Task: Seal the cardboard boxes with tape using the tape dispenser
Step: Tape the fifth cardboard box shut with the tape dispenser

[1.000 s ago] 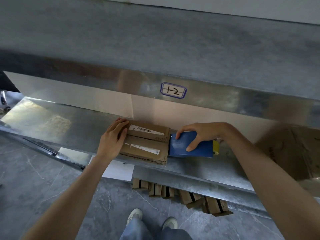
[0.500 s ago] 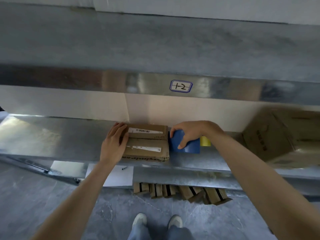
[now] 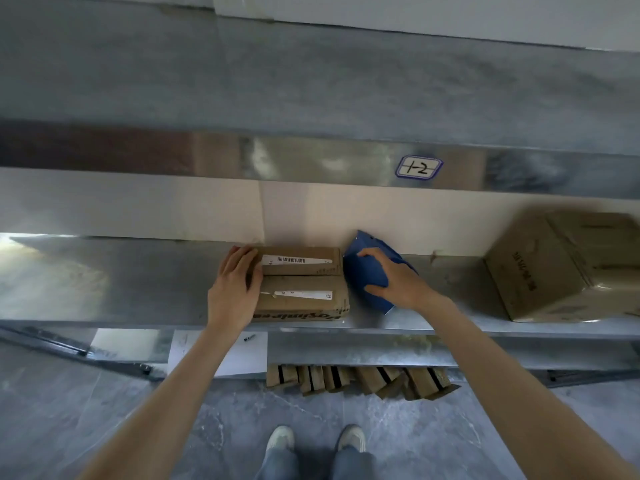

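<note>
the sealing of this box [image 3: 301,282] is only beginning, by the look of it. the box is lying at the table's [image 3: 138,278] front edge, about midway along, and its centre seam is showing no tape that i can make out. the left hand [image 3: 235,289] is pressing down its left end, fingers straight and flat. the right hand [image 3: 398,282] is gripping the blue dispenser [image 3: 358,271], fingers curled over it, holding it tilted just beside the box's right end. the pass along the seam is waiting to be made. a big box [image 3: 568,268] is sitting toward the right end, too blurred to judge.
</note>
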Demonstrator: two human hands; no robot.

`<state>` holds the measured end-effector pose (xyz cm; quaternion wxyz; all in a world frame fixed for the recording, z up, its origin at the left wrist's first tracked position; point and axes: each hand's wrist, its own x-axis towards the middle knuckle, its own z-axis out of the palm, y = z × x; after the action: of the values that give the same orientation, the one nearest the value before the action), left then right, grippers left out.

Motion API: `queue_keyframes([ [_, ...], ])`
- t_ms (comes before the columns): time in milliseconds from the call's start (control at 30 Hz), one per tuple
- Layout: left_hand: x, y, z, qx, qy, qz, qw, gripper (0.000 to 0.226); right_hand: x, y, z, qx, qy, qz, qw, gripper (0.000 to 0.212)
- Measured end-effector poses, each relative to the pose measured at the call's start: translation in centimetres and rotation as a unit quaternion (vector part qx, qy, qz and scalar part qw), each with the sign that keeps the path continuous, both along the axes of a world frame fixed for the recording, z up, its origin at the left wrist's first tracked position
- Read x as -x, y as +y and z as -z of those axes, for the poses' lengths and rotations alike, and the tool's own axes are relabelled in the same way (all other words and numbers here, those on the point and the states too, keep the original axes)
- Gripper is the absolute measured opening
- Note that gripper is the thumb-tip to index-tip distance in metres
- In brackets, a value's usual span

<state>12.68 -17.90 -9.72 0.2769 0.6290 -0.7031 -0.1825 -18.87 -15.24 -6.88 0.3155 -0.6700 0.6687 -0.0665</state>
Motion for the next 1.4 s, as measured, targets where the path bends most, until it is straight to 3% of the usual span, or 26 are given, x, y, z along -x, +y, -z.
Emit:
queue_keyframes([
  [167, -0.4, 0.2, 0.2, -0.006, -0.001, 0.009, 1.000, 0.041, -1.3, 0.5, 1.5, 0.047, 0.021, 0.009, 0.999, 0.058],
  [300, -0.3, 0.4, 0.4, -0.001, 0.016, 0.005, 1.000, 0.041, -1.7, 0.8, 1.7, 0.059, 0.055, 0.000, 0.997, 0.070],
  [500, -0.5, 0.2, 0.1, -0.005, 0.032, 0.017, 0.999, 0.041, -2.5, 1.4, 1.1, 0.092, 0.201, 0.010, 0.975, 0.079],
  [800, -1.7, -0.1, 0.0, -0.036, 0.021, 0.060, 0.997, 0.047, -2.4, 2.1, 1.0, 0.123, 0.190, 0.047, 0.973, 0.074],
  [933, -2.3, -0.7, 0.6, 0.004, -0.005, 0.083, 0.997, 0.046, -3.6, 2.5, 0.0, 0.270, 0.205, 0.078, 0.938, 0.058],
  [1033, -2.4, -0.9, 1.3, 0.015, 0.003, 0.095, 0.995, 0.048, -6.3, 1.9, 0.0, 0.314, 0.113, 0.030, 0.942, 0.048],
  [1167, -2.6, -1.0, 2.0, -0.006, 0.065, 0.121, 0.991, 0.052, -10.0, 0.3, 1.9, 0.177, -0.061, 0.009, 0.982, 0.054],
  [1300, -2.5, -1.2, 2.8, 0.010, 0.134, 0.118, 0.984, 0.062, -10.7, -0.4, 3.9, 0.179, -0.119, 0.041, 0.976, 0.056],
  [1400, -2.5, -1.3, 3.3, 0.025, 0.120, 0.123, 0.985, 0.065, -10.7, -0.1, 3.8, 0.183, -0.129, 0.043, 0.974, 0.051],
])
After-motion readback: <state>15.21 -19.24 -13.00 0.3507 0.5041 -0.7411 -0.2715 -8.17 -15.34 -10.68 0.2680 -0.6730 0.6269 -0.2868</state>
